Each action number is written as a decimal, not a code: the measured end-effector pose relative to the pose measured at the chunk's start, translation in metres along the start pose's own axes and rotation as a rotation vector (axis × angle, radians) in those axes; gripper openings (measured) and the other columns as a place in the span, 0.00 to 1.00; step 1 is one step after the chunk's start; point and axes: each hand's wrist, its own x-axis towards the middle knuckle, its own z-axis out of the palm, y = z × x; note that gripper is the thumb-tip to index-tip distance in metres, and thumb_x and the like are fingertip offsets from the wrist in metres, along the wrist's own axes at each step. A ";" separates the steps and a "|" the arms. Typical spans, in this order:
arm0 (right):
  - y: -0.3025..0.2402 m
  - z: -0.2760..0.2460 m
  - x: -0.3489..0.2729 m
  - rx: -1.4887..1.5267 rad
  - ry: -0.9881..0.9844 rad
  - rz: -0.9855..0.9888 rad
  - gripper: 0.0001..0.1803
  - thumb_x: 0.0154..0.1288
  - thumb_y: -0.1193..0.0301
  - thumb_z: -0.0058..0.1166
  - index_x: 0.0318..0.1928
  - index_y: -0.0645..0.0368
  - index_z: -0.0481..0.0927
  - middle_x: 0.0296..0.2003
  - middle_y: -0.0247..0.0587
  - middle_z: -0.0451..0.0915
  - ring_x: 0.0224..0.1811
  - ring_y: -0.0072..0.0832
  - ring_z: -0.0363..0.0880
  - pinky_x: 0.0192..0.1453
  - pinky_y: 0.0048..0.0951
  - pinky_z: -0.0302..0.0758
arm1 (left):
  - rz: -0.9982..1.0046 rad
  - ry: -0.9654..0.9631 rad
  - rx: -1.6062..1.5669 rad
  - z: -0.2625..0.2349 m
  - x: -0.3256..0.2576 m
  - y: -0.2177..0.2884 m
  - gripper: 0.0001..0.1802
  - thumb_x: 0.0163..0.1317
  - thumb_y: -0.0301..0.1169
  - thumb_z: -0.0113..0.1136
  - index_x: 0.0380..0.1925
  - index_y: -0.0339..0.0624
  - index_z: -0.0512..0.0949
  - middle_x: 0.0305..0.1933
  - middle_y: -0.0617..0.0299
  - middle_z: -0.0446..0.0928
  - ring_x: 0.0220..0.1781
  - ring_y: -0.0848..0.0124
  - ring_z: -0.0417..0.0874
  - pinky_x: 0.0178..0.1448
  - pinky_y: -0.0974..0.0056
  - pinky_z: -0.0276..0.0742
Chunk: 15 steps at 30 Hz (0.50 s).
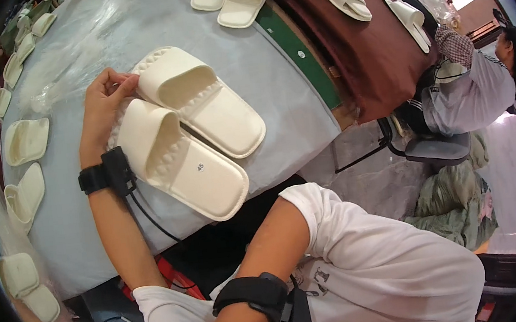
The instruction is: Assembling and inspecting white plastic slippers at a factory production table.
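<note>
A pair of cream-white open-toe slippers lies side by side in front of me, soles down. The nearer slipper (206, 176) has a small round sticker on its footbed and reaches toward the table's front edge. The farther slipper (228, 117) sits just beyond it, almost touching. My left hand (109, 92) is closed at their toe ends, the thumb pressed in where the two toes meet; its other fingertips are partly hidden. A black device is strapped to that wrist. My right forearm bends back and leaves at the lower edge, so my right hand is out of view.
A pale grey cloth covers the table (295, 157). More slippers (28, 141) line its left side, and another pair (241, 2) stands at the far edge. A brown-covered table (348, 57) adjoins on the right. A person (470, 88) sits beyond; clear plastic (58, 81) lies far left.
</note>
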 end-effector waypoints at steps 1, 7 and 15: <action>0.002 -0.002 0.002 0.000 -0.005 -0.011 0.14 0.62 0.79 0.49 0.48 0.70 0.77 0.47 0.53 0.81 0.47 0.44 0.81 0.49 0.36 0.77 | 0.020 -0.010 0.004 0.003 0.003 -0.001 0.09 0.67 0.29 0.69 0.32 0.40 0.77 0.40 0.61 0.83 0.40 0.77 0.82 0.47 0.71 0.79; -0.002 0.003 0.009 0.015 -0.036 -0.068 0.14 0.61 0.79 0.49 0.47 0.69 0.77 0.46 0.52 0.81 0.46 0.44 0.81 0.48 0.36 0.77 | 0.022 -0.003 0.000 -0.005 0.003 -0.006 0.10 0.66 0.28 0.70 0.31 0.40 0.77 0.41 0.60 0.84 0.40 0.77 0.83 0.46 0.71 0.81; -0.023 -0.012 0.007 0.037 -0.044 -0.151 0.14 0.59 0.79 0.49 0.46 0.67 0.78 0.45 0.50 0.81 0.44 0.42 0.81 0.45 0.36 0.77 | 0.034 -0.004 0.065 0.005 -0.002 -0.008 0.11 0.66 0.31 0.71 0.32 0.40 0.77 0.39 0.63 0.83 0.40 0.77 0.81 0.48 0.71 0.78</action>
